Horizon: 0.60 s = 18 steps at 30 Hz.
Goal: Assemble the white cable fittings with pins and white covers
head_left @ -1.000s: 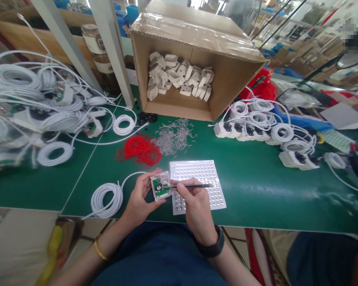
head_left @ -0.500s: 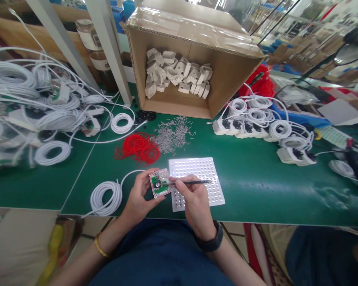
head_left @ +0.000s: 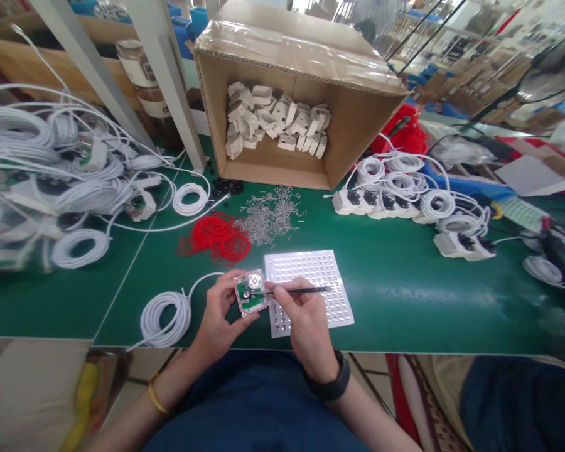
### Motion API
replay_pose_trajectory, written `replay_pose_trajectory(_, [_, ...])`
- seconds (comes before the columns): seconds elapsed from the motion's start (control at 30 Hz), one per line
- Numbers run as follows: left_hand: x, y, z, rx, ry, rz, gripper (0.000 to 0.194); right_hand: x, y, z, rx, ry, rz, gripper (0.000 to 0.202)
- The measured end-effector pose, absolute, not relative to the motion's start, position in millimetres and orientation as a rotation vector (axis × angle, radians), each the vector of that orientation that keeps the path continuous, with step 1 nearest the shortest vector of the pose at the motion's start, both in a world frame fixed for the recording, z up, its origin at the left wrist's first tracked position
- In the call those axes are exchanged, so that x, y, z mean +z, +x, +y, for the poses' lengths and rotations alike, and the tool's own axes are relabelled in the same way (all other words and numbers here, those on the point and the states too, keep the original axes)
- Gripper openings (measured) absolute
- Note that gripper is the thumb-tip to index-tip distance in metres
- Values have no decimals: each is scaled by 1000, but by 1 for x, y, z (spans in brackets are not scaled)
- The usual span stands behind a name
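My left hand is closed on the edges of a small white housing with a green circuit board inside and a red seal round its rim. A white cable runs from behind that hand to a coil on the table. Between the thumb and fingers of my right hand is a pair of dark, thin tweezers; their tip reaches over the board at a small round metal part. Under the right hand lies a sheet of small shiny domes.
A cardboard box with white housings stands behind. Red rings and loose screws lie before it. Cable coils crowd the left; wired housings sit at the right. A person's dark clothing shows at lower right.
The view has shifted slightly. Both hands keep their grips; the housing is tilted a little differently, and the tweezers' tip stays over the board.
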<state>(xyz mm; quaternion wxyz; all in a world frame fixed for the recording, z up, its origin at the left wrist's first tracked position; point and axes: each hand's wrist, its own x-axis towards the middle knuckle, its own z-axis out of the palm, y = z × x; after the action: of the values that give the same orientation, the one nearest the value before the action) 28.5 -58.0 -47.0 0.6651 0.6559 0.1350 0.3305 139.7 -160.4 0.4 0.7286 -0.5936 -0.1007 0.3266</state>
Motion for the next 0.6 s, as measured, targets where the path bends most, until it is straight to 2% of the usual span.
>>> replay_pose_trajectory(0.47, [-47, 24, -53, 695, 1789, 333, 43, 2, 136, -160, 685, -1385, -264, 11])
replay_pose_trajectory(0.6, [-43, 25, -51, 738, 1946, 374, 36, 13, 129, -171, 447, -1500, -537, 3])
